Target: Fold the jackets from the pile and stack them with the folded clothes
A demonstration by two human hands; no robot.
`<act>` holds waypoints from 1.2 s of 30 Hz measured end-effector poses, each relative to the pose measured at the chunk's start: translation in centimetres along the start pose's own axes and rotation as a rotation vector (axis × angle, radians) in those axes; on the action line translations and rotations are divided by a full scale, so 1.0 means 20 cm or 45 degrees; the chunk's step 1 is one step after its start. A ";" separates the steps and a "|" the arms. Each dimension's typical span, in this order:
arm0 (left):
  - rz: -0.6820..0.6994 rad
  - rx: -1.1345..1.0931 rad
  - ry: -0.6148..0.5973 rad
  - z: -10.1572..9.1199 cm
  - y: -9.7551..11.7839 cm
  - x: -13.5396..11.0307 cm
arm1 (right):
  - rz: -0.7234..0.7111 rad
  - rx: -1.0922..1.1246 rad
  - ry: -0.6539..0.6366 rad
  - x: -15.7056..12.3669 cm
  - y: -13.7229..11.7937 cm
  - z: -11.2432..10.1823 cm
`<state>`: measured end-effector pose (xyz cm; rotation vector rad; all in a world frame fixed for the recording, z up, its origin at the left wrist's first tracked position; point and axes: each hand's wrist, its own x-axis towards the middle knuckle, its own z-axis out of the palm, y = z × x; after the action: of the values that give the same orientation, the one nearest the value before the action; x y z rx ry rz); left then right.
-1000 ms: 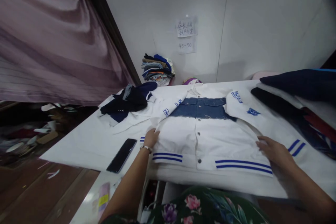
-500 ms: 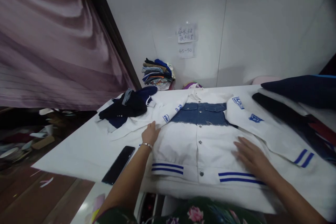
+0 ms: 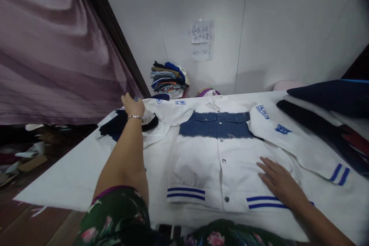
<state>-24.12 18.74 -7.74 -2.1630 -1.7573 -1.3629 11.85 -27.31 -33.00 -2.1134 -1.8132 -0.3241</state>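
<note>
A white jacket [image 3: 207, 161] with a denim chest panel and blue hem stripes lies front up on the white table [image 3: 72, 177]. My right hand [image 3: 278, 180] rests flat and open on its lower right front. My left hand [image 3: 134, 106] reaches out far to the left and grips the end of the jacket's left sleeve [image 3: 164, 108], which is stretched out sideways over a dark garment [image 3: 121, 123]. The right sleeve [image 3: 300, 142] lies angled down to the right, with blue cuff stripes.
A stack of folded clothes [image 3: 168, 78] stands against the back wall under two paper notes [image 3: 201, 32]. Dark navy garments [image 3: 328, 98] lie at the table's right. A mauve curtain [image 3: 57, 46] hangs at left. My left arm hides the phone.
My left hand left the jacket's side, took the left sleeve and drew it out to the far left. My right hand slid from the side edge onto the jacket's front.
</note>
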 end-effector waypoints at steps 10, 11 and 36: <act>0.557 0.188 -0.936 0.47 0.18 -1.01 | 0.115 0.161 -0.155 0.04 0.00 -0.05; 0.497 0.255 -1.000 0.50 0.15 -1.10 | 0.136 0.196 -0.173 0.06 -0.01 -0.07; 0.385 0.493 -0.995 0.57 0.05 -1.18 | 0.819 -0.183 -0.237 -0.05 0.67 -0.41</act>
<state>-16.04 6.13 -29.19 -2.7320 -1.5563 -0.0679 25.25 -33.24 -27.32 -2.7552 -1.1147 -0.0942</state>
